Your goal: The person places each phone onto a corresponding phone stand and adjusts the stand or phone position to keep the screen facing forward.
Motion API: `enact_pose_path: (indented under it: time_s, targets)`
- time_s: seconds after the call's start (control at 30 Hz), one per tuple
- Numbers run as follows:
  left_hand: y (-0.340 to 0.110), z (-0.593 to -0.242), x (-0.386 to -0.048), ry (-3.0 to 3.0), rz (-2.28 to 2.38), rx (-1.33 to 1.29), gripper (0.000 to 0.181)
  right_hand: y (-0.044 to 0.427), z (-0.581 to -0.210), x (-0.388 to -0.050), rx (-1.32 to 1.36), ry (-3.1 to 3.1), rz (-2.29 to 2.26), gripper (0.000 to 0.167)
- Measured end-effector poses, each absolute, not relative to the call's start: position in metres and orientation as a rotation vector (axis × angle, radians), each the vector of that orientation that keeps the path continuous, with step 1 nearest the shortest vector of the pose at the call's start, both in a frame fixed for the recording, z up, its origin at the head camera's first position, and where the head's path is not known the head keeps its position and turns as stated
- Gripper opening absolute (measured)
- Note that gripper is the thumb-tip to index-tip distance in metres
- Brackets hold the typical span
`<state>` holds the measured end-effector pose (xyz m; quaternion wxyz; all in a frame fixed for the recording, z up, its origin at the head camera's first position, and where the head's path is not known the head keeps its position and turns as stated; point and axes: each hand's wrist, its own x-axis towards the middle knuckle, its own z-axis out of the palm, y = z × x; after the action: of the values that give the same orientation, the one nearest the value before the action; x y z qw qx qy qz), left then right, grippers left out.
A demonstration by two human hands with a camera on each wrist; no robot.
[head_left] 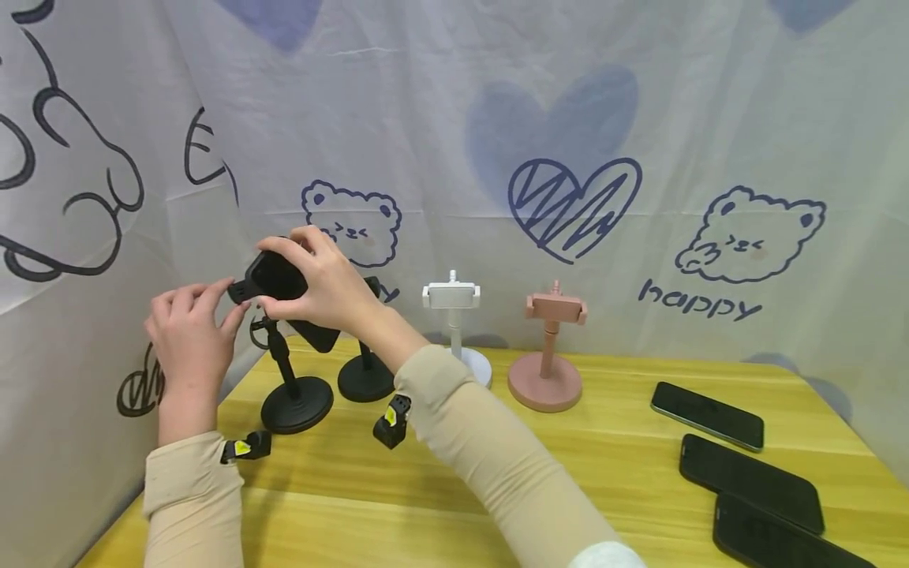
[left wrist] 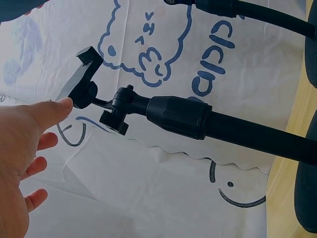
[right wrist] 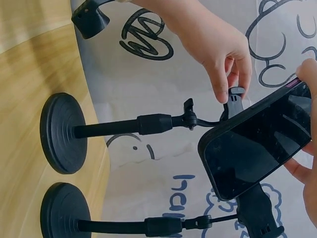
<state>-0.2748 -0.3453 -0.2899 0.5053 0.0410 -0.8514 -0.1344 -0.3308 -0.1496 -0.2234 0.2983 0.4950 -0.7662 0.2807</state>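
Note:
A black phone (head_left: pixel 279 278) (right wrist: pixel 257 144) is held by its edges in my right hand (head_left: pixel 330 288) (right wrist: pixel 309 144), tilted at the clamp of the leftmost black stand (head_left: pixel 287 386) (right wrist: pixel 106 130). My left hand (head_left: pixel 190 335) (right wrist: pixel 215 47) pinches the end of that stand's black clamp (head_left: pixel 241 291) (left wrist: pixel 81 82) between thumb and fingers. In the right wrist view the phone overlaps the clamp; whether it sits inside cannot be told. A second black stand (head_left: pixel 365 379) (right wrist: pixel 119 225) is just to the right, its upper part partly behind the right hand and phone.
A white stand (head_left: pixel 454 296) and a pink stand (head_left: pixel 545 383) are farther right along the table's (head_left: pixel 568 473) back. Several dark phones lie at the right, one (head_left: pixel 707 415) behind two others (head_left: pixel 751 483), which touch. A patterned cloth (head_left: pixel 440 118) hangs behind and at the left.

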Motion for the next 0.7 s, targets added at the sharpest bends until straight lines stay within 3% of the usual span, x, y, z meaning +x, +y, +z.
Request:
enact_pose_path:
  time_s: [0.7]
  targets:
    - [-0.3474, -0.2925, -0.2778, -2.049, -0.304, 0.101, 0.036, -0.1571, -0.2231, -0.3312, 1.299, -1.993, 0.982, 0.061]
